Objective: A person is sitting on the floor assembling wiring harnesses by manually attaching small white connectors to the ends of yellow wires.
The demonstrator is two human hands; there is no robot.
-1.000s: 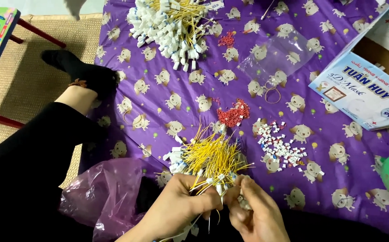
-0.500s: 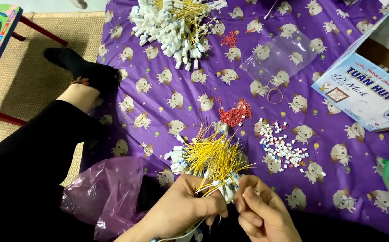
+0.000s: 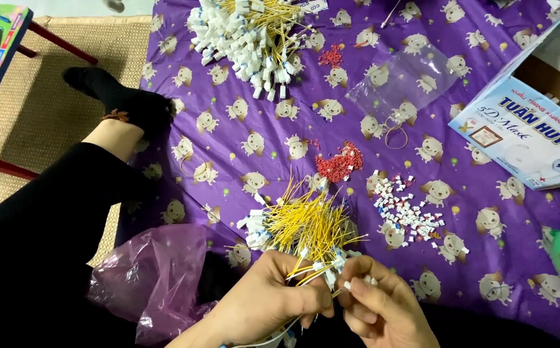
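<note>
Barely anything's shifted: left hand [image 3: 273, 299] still clamps the yellow wires [image 3: 309, 225], right hand [image 3: 376, 303] still pinching a white plug [image 3: 346, 284] by the white bits [image 3: 409, 209].

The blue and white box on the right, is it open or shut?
Open. The blue and white box has its printed flap swung out flat over the purple cloth, and the brown cardboard inside shows behind it.

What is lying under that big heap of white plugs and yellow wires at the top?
The heap of white plugs and yellow wires rests on the purple cartoon-print cloth, which shows all around it. Whatever lies directly beneath is covered.
</note>
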